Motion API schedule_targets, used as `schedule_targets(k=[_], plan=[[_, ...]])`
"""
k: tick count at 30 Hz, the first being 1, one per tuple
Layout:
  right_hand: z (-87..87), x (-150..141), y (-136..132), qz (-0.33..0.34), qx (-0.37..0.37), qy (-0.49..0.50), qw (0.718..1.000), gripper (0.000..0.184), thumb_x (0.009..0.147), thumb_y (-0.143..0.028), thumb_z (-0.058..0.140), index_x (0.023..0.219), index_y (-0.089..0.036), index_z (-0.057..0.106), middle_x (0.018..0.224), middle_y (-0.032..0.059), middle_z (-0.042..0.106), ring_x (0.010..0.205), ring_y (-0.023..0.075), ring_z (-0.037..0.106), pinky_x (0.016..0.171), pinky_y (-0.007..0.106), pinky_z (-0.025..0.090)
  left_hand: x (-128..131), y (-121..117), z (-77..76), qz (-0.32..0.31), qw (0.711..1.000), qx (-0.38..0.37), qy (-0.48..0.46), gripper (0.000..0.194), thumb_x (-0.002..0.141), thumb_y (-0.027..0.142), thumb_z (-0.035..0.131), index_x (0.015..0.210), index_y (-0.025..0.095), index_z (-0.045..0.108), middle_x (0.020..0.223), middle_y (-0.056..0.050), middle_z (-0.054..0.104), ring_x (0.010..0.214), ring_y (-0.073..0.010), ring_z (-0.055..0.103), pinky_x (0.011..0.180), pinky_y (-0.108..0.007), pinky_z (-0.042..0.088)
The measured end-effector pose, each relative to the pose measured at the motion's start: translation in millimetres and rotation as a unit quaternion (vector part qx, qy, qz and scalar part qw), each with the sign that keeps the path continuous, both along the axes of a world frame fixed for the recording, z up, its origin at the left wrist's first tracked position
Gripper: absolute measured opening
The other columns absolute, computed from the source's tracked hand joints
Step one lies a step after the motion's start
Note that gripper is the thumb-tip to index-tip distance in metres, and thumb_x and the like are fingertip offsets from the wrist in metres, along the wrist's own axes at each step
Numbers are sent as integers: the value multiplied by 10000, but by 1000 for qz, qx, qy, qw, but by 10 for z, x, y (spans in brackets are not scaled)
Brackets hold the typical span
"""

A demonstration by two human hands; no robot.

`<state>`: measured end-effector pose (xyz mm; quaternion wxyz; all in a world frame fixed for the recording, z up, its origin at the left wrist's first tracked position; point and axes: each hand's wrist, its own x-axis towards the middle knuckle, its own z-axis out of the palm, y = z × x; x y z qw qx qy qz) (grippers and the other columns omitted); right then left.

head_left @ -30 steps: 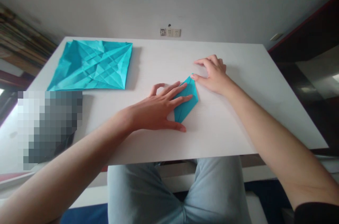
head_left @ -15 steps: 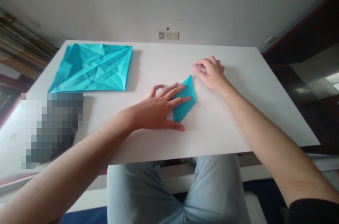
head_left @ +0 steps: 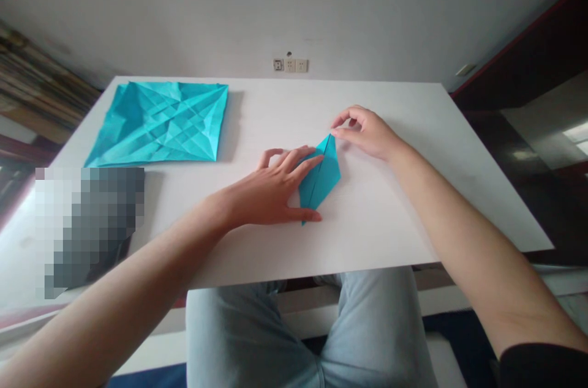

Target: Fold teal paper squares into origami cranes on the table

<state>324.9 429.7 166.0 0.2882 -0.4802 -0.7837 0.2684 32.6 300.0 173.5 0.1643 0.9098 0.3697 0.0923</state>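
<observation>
A small teal paper folded into a narrow kite shape (head_left: 324,177) lies on the white table (head_left: 404,204) in front of me. My left hand (head_left: 271,189) lies flat with fingers spread, pressing the paper's left side down. My right hand (head_left: 367,131) pinches the paper's far tip between thumb and forefinger.
A large teal sheet (head_left: 160,125) covered in creases lies flat at the table's far left. A blurred-out patch (head_left: 89,226) sits at the near left. Wall sockets (head_left: 289,65) are behind the table's far edge. My knees show below the near edge.
My right hand came off the table beside the paper and closed on its far tip. The left hand's fingers drew back a little, showing more of the folded paper.
</observation>
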Motion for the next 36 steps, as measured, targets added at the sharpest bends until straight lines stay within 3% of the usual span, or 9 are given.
schedule_targets(k=[4,9,12,18,24,28,31,36], plan=[[46,20,9,68,-89,150,982,313,819,-489,943,948,-265,765,994,44,790,960,256,684,993,484,609,4,-4,7,5,1000,-3,-1,1207,1053,900,674,1908,150,269,1933,-312,349,1820,-459,359,1480,-666,186],[133,6,-43,93,-138,228,959,448,709,-424,1052,1045,-278,794,1014,23,789,978,239,733,988,450,662,5,-1,4,9,1000,1,-6,1216,1037,895,701,1906,160,271,1914,-310,384,1797,-468,393,1471,-673,207],[177,1,-68,94,-124,225,962,446,708,-430,1055,1031,-277,789,1015,24,791,977,239,728,968,442,667,6,10,2,9,1000,-2,-12,1201,1027,893,716,1902,191,288,1909,-299,398,1785,-474,411,1468,-685,210],[243,-49,-134,94,-51,208,972,370,830,-530,980,991,-277,762,992,22,759,932,227,684,907,417,614,13,8,28,13,1000,-9,-8,1198,1013,888,739,1886,180,325,1910,-288,399,1785,-479,412,1475,-699,214],[285,-86,-171,79,-2,211,974,351,875,-548,914,1067,-300,755,1112,39,764,1042,256,699,969,440,596,11,11,54,10,1000,-21,-12,1185,987,868,791,1879,222,353,1906,-274,409,1799,-485,384,1470,-722,215],[266,-62,-140,56,3,188,981,392,869,-601,881,1083,-303,745,1148,49,758,1069,268,692,962,446,604,9,14,69,9,999,-35,-34,1093,950,856,847,1806,284,480,1899,-252,400,1802,-488,367,1472,-744,216],[263,-81,-160,52,-6,186,981,387,874,-597,885,1090,-305,751,1135,47,754,1051,265,697,943,443,619,42,18,99,41,994,-47,-89,944,974,885,805,1691,299,620,1866,-251,404,1781,-494,385,1442,-768,281],[289,-267,-351,86,-48,246,964,325,910,-540,923,1062,-303,762,1047,25,753,882,220,716,828,410,658,153,73,130,134,961,-61,-232,580,1137,765,655,1384,259,793,1586,-185,670,1571,-375,617,1382,-644,431]])
